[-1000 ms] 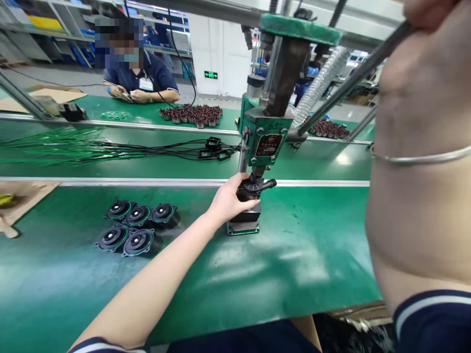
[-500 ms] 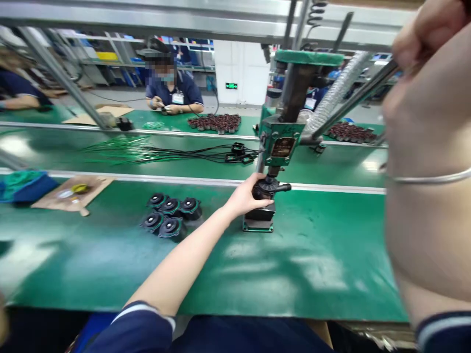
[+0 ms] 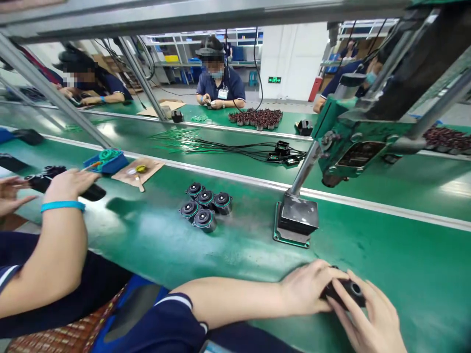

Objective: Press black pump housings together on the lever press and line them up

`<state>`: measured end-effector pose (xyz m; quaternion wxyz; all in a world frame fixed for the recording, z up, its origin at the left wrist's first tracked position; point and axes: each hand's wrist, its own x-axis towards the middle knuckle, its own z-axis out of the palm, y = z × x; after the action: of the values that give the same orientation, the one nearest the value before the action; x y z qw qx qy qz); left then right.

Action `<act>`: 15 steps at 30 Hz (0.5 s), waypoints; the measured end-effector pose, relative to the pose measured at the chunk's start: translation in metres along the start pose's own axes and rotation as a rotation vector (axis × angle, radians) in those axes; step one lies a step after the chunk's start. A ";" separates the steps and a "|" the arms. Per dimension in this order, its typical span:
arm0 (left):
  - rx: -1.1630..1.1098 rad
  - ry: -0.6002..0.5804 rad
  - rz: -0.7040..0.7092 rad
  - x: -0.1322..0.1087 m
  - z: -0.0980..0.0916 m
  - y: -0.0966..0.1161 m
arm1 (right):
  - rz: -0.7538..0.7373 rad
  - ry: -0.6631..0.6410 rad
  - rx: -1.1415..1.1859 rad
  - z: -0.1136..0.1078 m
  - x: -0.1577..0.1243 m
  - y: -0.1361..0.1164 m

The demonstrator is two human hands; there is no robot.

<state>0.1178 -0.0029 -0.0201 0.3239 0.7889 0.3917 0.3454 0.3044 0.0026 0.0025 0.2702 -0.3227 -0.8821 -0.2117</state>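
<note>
A black plastic pump housing is between my two hands, low over the bench at the right. My left hand closes on it from the left, with fingers over its top. Around its right and near side wrap the fingers of my right hand. A round opening on the part shows between the hands; much of the rest is covered. Behind them stands the metal block of a green hand press, with nothing on top. Several black motor-like parts with green rings are grouped left of the press.
A co-worker's arm with a blue wristband reaches over the bench at left, near black parts. A blue bin and cardboard sheet lie beyond. Black cables and co-workers are across the bench. A metal beam runs overhead.
My right hand has come down from the press lever onto the pump housing. My left hand has taken the housing off the press block toward me. The view has swung left.
</note>
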 end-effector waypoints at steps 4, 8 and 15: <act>0.059 0.071 0.085 -0.002 -0.047 0.001 | 0.228 -0.012 -0.138 0.000 -0.027 0.089; 0.268 0.233 -0.048 -0.029 -0.111 0.011 | 0.839 -0.108 -0.091 -0.024 -0.054 0.190; 0.378 0.258 -0.029 -0.073 -0.109 -0.023 | 1.346 -0.267 -0.220 -0.096 -0.096 0.290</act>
<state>-0.0114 -0.0269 0.0014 0.1225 0.7792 0.4990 0.3589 0.5967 0.1098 0.0749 0.1975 -0.8482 -0.4894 -0.0448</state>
